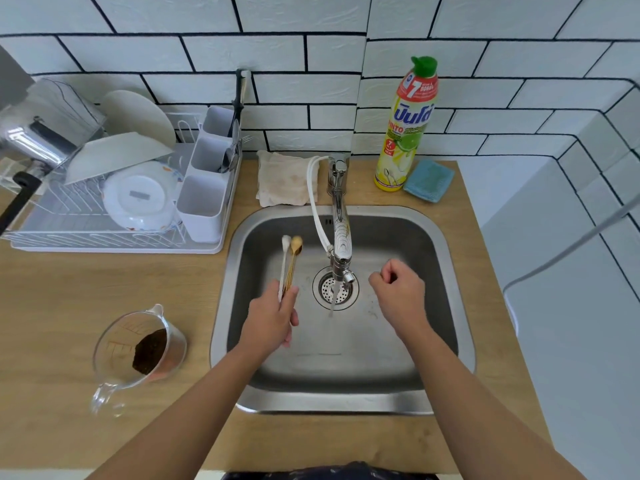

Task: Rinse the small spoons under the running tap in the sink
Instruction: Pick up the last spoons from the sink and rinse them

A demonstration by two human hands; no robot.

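Note:
My left hand (273, 317) grips two small spoons by their handles over the left side of the steel sink (446, 268). One is a white spoon (285, 252), the other a gold spoon (295, 252); their bowls point away from me, left of the tap (340, 220). A thin stream of water (333, 299) runs from the spout onto the drain strainer (335, 288). The spoons are beside the stream, not in it. My right hand (398, 292) hovers right of the spout, fingers curled, holding nothing.
A glass measuring jug (138, 348) with a dark residue lies on the wooden counter left of the sink. A dish rack (114, 202) with plates and a cutlery holder stands at the back left. Behind the sink are a folded cloth (284, 178), a dish soap bottle (407, 129) and a blue sponge (428, 180).

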